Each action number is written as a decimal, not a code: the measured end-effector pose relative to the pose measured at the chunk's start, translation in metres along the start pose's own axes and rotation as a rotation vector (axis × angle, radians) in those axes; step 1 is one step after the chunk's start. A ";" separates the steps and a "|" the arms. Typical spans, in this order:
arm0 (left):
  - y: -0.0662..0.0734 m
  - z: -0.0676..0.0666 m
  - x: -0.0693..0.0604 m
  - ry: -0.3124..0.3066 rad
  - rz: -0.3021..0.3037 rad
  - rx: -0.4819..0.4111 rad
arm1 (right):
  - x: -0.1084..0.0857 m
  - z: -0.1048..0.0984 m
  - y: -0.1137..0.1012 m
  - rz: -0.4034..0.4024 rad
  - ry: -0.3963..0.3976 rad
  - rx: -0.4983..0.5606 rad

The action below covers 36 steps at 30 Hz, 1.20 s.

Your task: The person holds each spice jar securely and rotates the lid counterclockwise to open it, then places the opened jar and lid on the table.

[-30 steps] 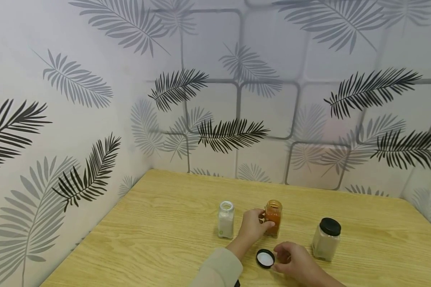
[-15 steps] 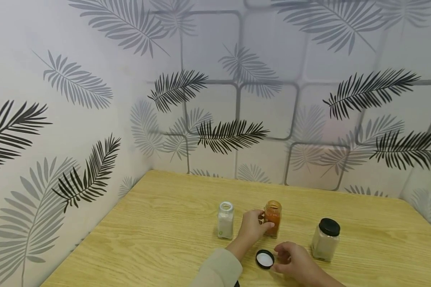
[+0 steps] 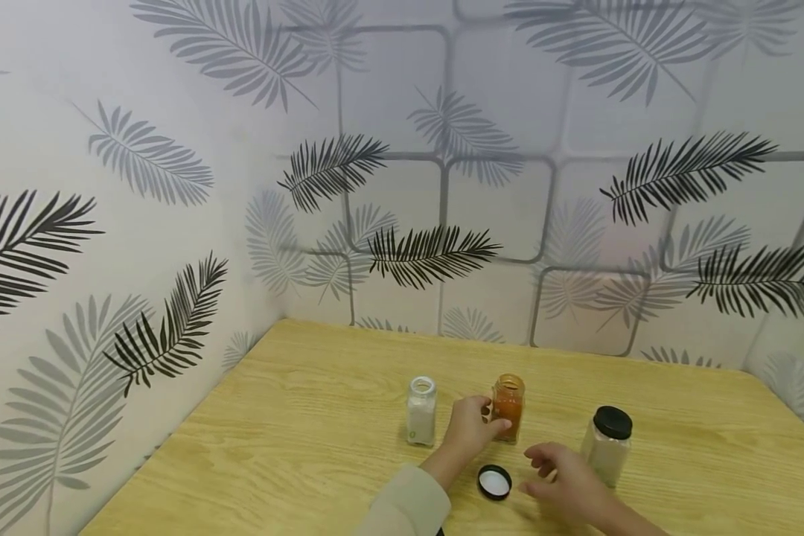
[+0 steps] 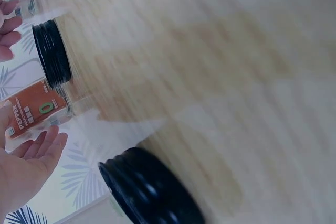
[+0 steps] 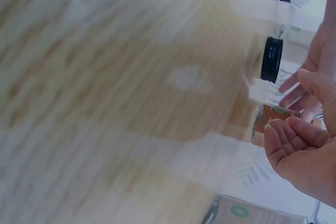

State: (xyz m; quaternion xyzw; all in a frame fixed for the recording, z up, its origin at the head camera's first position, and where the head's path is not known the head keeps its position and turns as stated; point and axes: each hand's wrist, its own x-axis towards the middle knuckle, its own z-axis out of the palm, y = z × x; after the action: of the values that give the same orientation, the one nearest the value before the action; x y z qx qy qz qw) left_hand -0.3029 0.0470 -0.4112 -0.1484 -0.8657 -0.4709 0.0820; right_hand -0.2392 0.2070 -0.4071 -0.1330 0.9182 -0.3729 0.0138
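In the head view, my left hand [image 3: 467, 432] holds a jar of orange-red powder [image 3: 509, 409] between thumb and fingers; its mouth is uncovered. The left wrist view shows this jar's PEPPER label [image 4: 37, 106] beside the left hand [image 4: 29, 174]. A black lid [image 3: 494, 484] lies with its white inside up, in front of the jar. To the right of that lid, my right hand [image 3: 566, 480] has loosely bent fingers and nothing in them. In the right wrist view, the right hand [image 5: 310, 150] partly covers the pepper jar [image 5: 268, 116].
An uncapped jar of white contents [image 3: 420, 417] stands left of the pepper jar. Behind the right hand stands a black-capped jar of pale powder [image 3: 606, 447]. A small dark piece shows at the bottom edge by the left sleeve [image 3: 409, 506]. A patterned wall [image 3: 402, 298] borders the table.
My right hand has moved away from the black lid, to the right and closer to the capped jar. The left hand has stayed at the pepper jar.
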 end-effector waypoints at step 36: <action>0.004 -0.003 -0.022 -0.053 -0.068 -0.010 | -0.022 -0.053 -0.004 -0.046 0.189 -0.161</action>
State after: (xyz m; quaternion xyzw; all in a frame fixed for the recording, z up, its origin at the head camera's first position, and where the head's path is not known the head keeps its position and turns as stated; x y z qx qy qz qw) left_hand -0.2806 0.0431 -0.4127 -0.1319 -0.8697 -0.4737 0.0423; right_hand -0.2237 0.2460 -0.3672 -0.1188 0.9391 -0.3090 -0.0921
